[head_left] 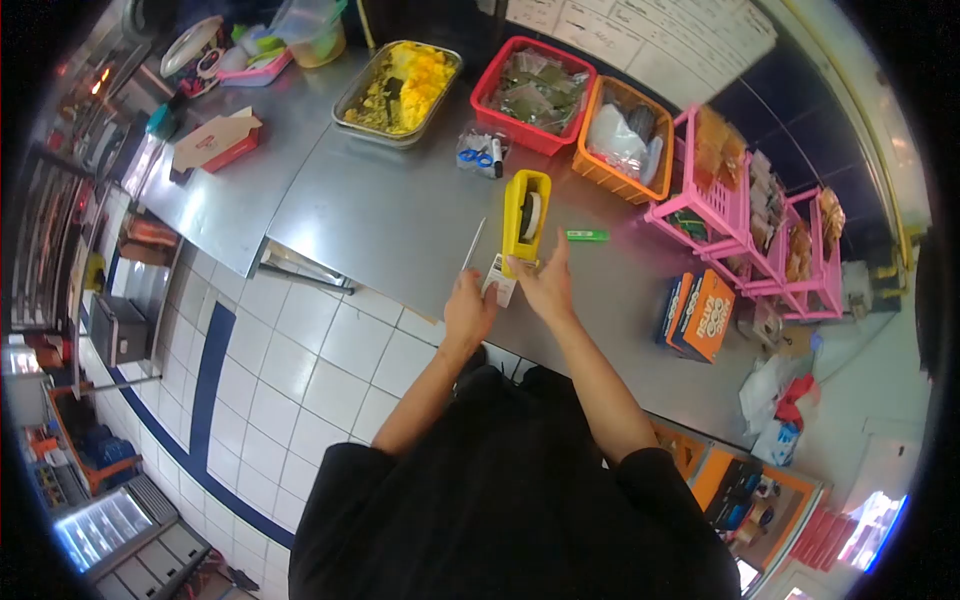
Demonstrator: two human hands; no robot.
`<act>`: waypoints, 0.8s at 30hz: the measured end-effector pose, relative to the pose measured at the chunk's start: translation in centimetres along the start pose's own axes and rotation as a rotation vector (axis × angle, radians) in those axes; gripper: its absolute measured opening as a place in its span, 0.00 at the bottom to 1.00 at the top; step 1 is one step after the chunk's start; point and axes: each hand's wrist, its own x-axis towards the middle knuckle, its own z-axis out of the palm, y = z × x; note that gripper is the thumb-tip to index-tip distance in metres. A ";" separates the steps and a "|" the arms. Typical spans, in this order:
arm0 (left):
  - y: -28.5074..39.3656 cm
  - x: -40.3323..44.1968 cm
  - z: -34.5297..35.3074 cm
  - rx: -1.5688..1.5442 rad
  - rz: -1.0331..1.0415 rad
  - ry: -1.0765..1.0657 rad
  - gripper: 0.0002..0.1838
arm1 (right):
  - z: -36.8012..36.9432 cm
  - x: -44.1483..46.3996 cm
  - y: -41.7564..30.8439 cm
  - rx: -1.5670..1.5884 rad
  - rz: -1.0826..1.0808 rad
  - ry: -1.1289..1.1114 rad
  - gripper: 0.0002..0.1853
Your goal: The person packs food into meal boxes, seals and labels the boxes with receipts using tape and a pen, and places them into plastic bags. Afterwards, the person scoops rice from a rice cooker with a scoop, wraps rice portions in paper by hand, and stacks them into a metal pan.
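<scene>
My left hand (470, 312) pinches the label (501, 283) at the near end of the dispenser (513, 215); my right hand (548, 290) is spread, thumb against that end. A crooked tug could crease the label or skid the dispenser.

Two hands (547, 290), one dispenser (514, 222), one label (499, 283)

Orange box (706, 316) lettered seemingly “KAT…”, white label (501, 284) with unreadable print, white board (645, 38) with illegible handwriting
</scene>
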 end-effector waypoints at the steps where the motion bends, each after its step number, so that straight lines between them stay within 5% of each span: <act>1: 0.4 -0.7 -0.6 0.006 0.016 -0.012 0.22 | -0.4 -0.8 0.7 -0.083 -0.120 0.151 0.50; 2: 1.5 -1.5 -1.4 -0.131 0.006 0.046 0.22 | -2.4 -2.5 -0.4 -0.098 -0.037 0.100 0.40; 4: 4.4 -3.0 -1.8 -0.294 0.035 0.047 0.23 | -4.5 -5.6 2.5 -0.115 0.196 -0.380 0.36; 6: 7.6 -4.5 -1.2 -0.576 0.026 -0.008 0.24 | -10.0 -7.9 0.1 0.497 0.696 -0.893 0.32; 7: 9.4 -5.2 -0.7 -0.589 0.054 -0.064 0.24 | -10.9 -9.4 1.2 0.515 0.717 -0.833 0.32; 9: 12.3 -6.4 0.4 -0.453 0.099 -0.232 0.23 | -12.2 -11.7 3.5 1.249 0.755 -0.507 0.24; 10: 13.1 -6.6 1.3 -0.444 0.280 -0.247 0.24 | -13.5 -11.8 4.0 1.266 0.757 -0.470 0.24; 12: 15.7 -7.1 3.1 -0.422 0.394 -0.304 0.27 | -16.2 -11.8 4.5 1.112 0.569 -0.157 0.15; 17: 22.2 -8.8 8.9 -0.412 0.557 -0.477 0.41 | -24.9 -9.4 10.3 0.988 0.326 0.185 0.13; 19: 26.2 -10.4 11.4 -0.709 0.029 -0.718 0.46 | -28.8 -7.7 12.5 0.927 0.225 0.315 0.14; 22: 30.8 -10.6 16.8 -0.686 0.058 -0.754 0.43 | -34.6 -4.1 17.7 0.868 0.202 0.305 0.20; 24: 32.7 -10.8 21.6 -0.748 0.087 -0.704 0.33 | -36.7 -1.7 21.6 0.540 0.202 0.283 0.27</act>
